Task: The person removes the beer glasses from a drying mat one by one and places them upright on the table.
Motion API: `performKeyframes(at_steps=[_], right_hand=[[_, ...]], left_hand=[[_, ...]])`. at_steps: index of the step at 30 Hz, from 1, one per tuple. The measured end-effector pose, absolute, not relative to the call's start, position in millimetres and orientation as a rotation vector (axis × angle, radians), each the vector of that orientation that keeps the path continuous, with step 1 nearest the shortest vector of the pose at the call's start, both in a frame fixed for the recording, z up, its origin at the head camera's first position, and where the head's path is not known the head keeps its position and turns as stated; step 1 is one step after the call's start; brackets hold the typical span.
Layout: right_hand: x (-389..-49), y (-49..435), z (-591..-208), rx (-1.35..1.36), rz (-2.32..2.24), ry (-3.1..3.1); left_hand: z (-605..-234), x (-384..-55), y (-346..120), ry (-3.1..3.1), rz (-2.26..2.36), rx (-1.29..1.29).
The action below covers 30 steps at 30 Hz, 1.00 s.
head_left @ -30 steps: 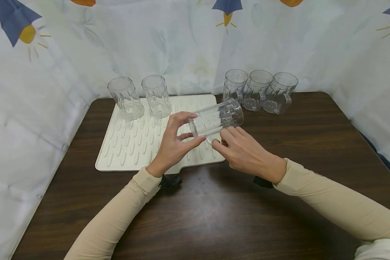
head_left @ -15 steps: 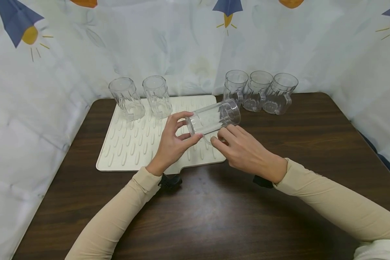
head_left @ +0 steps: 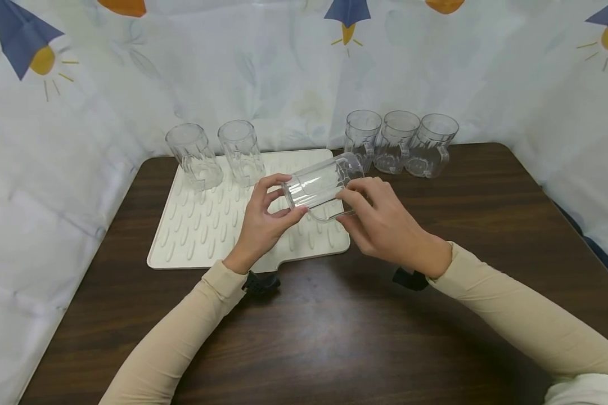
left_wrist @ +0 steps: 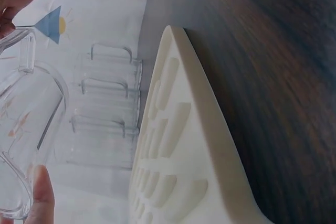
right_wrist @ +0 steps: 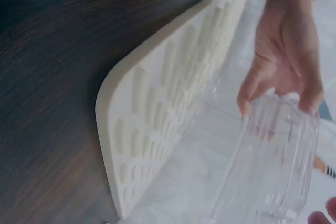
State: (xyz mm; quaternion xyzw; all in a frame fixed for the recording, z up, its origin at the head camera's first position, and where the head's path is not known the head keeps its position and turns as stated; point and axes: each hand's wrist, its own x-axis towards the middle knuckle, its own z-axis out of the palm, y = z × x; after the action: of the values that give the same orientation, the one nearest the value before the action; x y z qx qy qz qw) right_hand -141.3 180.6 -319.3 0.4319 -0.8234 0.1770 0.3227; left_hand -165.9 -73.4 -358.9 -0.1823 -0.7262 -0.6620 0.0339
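Observation:
A clear glass mug is held tilted on its side above the white ridged drying mat. My left hand grips the mug's left end between thumb and fingers, which also shows in the right wrist view, where the left hand spans that end. At the mug's handle, on the near side, my right hand pinches with thumb and fingers near the handle's right end. In the left wrist view the mug's handle meets the right fingertips at the upper left.
Two glass mugs stand at the mat's back left. A row of three more mugs stands on the dark wooden table behind the right hand. A patterned white curtain hangs behind the table.
The held mug has shifted slightly left with the left hand. My right hand has changed its hold, its curled fingers loosening and extending at the handle.

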Motion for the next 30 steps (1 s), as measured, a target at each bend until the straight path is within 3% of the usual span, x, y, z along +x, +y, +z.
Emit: performKeyframes(at_steps=[30], right_hand=[[-133.2,189.2,-357.2,0.422,1.797,-2.071]], left_hand=[[-350.3,-163.8,-66.2,-2.197,-2.037,-0.533]])
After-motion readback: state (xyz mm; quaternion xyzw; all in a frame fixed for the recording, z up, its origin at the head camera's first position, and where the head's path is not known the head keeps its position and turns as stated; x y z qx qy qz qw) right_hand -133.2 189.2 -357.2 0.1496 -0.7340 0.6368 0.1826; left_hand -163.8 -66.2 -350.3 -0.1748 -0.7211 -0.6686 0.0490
